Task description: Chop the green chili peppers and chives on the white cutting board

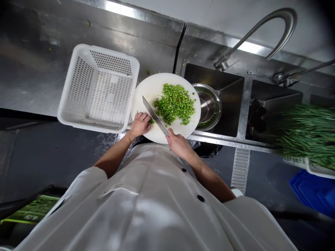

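Note:
A round white cutting board [167,134] bears a heap of chopped green chilies [176,104], cut into small rings. In my right hand [179,142] is the handle of a kitchen knife [155,115], its blade pointing up and to the left across the board. My left hand [141,124] rests at the board's left edge with curled fingers pressing down on green chilies [151,121], mostly hidden beneath them. The knife blade lies just right of those fingers, between them and the heap.
A white perforated basket [110,94] stands left of the board. To the right, a metal bowl [209,108] sits at the sink [230,104], partly under the board. A curved faucet [284,21] rises behind. Long green stalks [311,136] fill a basket at far right.

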Motion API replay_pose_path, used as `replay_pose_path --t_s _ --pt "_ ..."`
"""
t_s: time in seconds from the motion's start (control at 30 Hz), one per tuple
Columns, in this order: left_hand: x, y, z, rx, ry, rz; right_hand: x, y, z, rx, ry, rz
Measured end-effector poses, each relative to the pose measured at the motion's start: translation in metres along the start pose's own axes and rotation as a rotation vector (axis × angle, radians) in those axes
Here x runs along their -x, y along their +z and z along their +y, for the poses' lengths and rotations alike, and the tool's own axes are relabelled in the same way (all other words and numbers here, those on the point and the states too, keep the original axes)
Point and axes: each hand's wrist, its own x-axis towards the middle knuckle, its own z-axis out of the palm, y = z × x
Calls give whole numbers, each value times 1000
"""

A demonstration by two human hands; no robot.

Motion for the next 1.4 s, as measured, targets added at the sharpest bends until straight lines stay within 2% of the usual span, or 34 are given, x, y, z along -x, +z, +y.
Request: replay_pose_path --t_s 0.1,0.23,0.37,0.5,0.63,0.73,0.83,1.0,1.2,1.4 --pt "2 0 -2 24 -17 -9 -1 4 -2 -13 -3 -34" --pt "4 -2 -3 39 -16 -11 -8 6 -4 -9 23 5" --pt "10 -6 -10 16 -12 -1 1 5 -5 -1 -22 -11" --pt "14 1 -17 56 9 -14 -8 15 -6 -31 -10 -27" --pt "6 13 -2 48 -63 67 -25 17 10 -40 6 41" --pt "-7 18 16 33 -122 100 -19 9 25 -11 58 68" --pt "-14 14 21 26 -113 58 -5 5 28 48 96 82" --pt "-12 6 9 19 -51 -52 -1 9 17 43 43 46" --pt "-5 3 7 46 -60 -17 -2 12 16 46 39 43" --pt "2 2 8 26 -105 -33 0 14 13 37 37 14"
